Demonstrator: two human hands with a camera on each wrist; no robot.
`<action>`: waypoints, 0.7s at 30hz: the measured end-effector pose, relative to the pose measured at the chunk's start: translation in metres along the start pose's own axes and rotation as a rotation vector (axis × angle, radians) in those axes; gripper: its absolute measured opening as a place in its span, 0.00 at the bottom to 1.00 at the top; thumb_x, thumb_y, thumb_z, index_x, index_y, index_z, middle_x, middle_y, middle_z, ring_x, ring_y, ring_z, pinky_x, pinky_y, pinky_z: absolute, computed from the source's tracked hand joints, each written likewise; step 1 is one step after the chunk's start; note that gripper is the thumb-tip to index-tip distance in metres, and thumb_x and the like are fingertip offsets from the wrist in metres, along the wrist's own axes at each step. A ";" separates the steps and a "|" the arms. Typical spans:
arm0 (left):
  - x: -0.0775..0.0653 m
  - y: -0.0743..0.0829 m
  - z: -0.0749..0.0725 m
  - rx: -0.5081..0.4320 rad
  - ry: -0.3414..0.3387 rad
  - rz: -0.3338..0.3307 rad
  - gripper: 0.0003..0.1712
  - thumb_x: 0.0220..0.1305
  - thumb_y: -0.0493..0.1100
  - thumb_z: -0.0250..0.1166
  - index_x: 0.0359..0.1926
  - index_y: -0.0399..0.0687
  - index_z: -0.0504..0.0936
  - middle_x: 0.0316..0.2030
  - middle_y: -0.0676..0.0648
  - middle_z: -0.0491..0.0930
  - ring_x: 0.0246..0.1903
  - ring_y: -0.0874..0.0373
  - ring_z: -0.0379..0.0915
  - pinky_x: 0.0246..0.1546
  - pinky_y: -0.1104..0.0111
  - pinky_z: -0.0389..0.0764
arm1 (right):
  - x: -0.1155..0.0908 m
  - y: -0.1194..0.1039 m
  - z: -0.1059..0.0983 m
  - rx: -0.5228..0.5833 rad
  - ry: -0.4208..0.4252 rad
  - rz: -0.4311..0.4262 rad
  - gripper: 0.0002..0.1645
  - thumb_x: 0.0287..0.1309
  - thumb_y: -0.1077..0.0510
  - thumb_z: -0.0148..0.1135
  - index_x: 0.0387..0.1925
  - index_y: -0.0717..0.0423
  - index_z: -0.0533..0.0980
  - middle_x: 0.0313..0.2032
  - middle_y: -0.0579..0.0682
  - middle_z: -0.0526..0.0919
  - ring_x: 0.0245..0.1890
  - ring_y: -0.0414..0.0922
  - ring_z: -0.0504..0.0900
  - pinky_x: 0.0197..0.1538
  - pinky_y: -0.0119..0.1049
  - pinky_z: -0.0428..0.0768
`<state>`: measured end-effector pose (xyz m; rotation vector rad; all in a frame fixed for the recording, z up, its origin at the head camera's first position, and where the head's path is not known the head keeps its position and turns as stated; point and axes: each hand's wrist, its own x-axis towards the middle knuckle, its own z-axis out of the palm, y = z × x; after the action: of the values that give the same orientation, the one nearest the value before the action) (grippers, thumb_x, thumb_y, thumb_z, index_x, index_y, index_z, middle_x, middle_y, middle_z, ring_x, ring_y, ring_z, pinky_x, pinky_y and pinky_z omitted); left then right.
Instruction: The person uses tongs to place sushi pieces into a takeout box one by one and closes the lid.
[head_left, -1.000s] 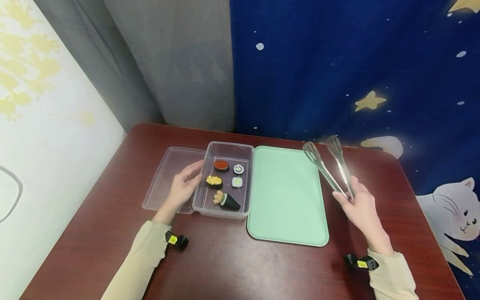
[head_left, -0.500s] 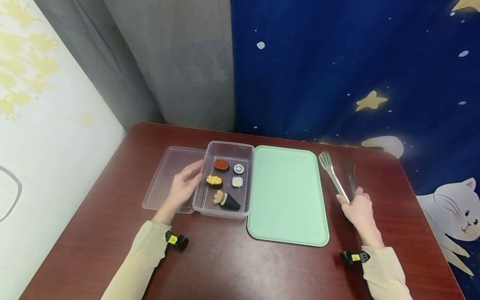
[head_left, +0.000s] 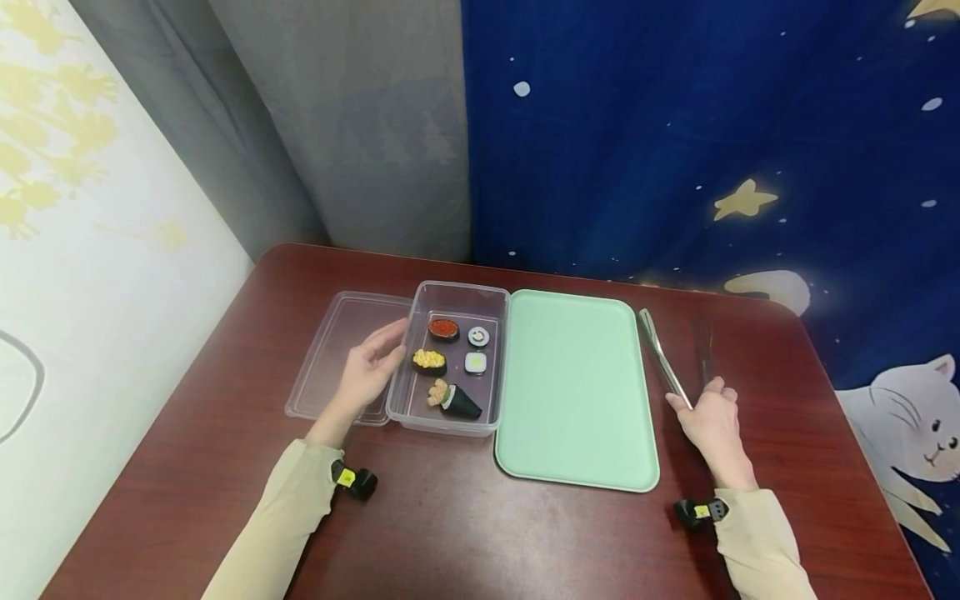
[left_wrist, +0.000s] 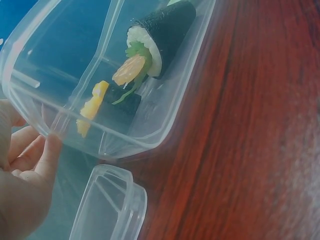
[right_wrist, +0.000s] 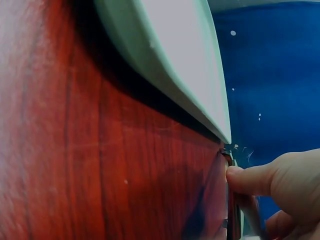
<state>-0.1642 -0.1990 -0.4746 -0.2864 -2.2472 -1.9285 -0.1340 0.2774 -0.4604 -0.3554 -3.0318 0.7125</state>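
My right hand (head_left: 708,421) grips the handle end of metal tongs (head_left: 663,357), which lie low over the table right of the tray, arms spread. In the right wrist view the thumb (right_wrist: 250,179) touches the tongs' edge. My left hand (head_left: 365,375) rests its extended fingers against the left wall of a clear plastic box (head_left: 442,428). Inside lie sushi pieces: a red roe gunkan (head_left: 443,330), a yellow-topped gunkan (head_left: 429,362), a cone hand roll (head_left: 456,402), a round roll (head_left: 477,337) and a squarish roll (head_left: 476,363).
A pale green tray (head_left: 573,387) adjoins the box on its right. The clear lid (head_left: 330,354) lies left of the box, partly under my left hand. Curtains (head_left: 570,167) hang behind the table's far edge, and a white wall (head_left: 97,333) stands at the left.
My right hand has come down and slightly left with the tongs, which have turned from raised above the tray's right edge to low by the table. The left hand stays at the box.
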 end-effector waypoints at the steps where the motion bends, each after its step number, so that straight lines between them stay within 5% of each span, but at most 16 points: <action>1: 0.000 0.000 0.000 -0.001 0.000 -0.005 0.22 0.61 0.25 0.57 0.57 0.25 0.70 0.61 0.32 0.67 0.61 0.42 0.63 0.56 0.77 0.71 | 0.000 0.000 0.001 -0.007 0.008 -0.008 0.46 0.57 0.53 0.60 0.55 0.88 0.49 0.40 0.82 0.61 0.41 0.76 0.66 0.45 0.67 0.71; 6: -0.001 0.011 0.001 -0.009 -0.002 -0.015 0.22 0.60 0.23 0.56 0.57 0.23 0.69 0.60 0.30 0.66 0.60 0.39 0.62 0.56 0.78 0.71 | -0.001 0.000 0.004 -0.053 0.003 -0.034 0.47 0.56 0.51 0.62 0.53 0.88 0.51 0.38 0.81 0.62 0.41 0.76 0.64 0.45 0.66 0.70; 14: -0.003 0.030 0.004 0.001 -0.007 -0.029 0.22 0.59 0.21 0.54 0.56 0.18 0.66 0.60 0.27 0.64 0.60 0.36 0.61 0.56 0.77 0.71 | -0.003 -0.001 0.004 -0.072 -0.074 0.047 0.58 0.59 0.39 0.56 0.63 0.84 0.43 0.50 0.83 0.57 0.51 0.76 0.56 0.40 0.71 0.69; 17: -0.003 0.032 0.004 0.020 -0.013 -0.030 0.23 0.59 0.21 0.55 0.56 0.19 0.67 0.60 0.28 0.65 0.59 0.37 0.62 0.55 0.77 0.71 | -0.005 -0.002 0.003 -0.032 -0.012 0.025 0.54 0.62 0.41 0.54 0.65 0.82 0.42 0.55 0.83 0.54 0.54 0.76 0.54 0.45 0.72 0.65; 21: -0.003 0.035 0.002 0.053 -0.019 -0.030 0.22 0.60 0.23 0.56 0.57 0.22 0.69 0.59 0.29 0.67 0.59 0.37 0.64 0.52 0.80 0.73 | -0.006 -0.005 0.003 0.095 0.207 -0.098 0.40 0.61 0.54 0.57 0.62 0.79 0.56 0.55 0.80 0.62 0.54 0.73 0.59 0.52 0.69 0.64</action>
<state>-0.1528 -0.1918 -0.4418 -0.2668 -2.3232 -1.8845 -0.1292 0.2700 -0.4605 -0.2583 -2.7888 0.7584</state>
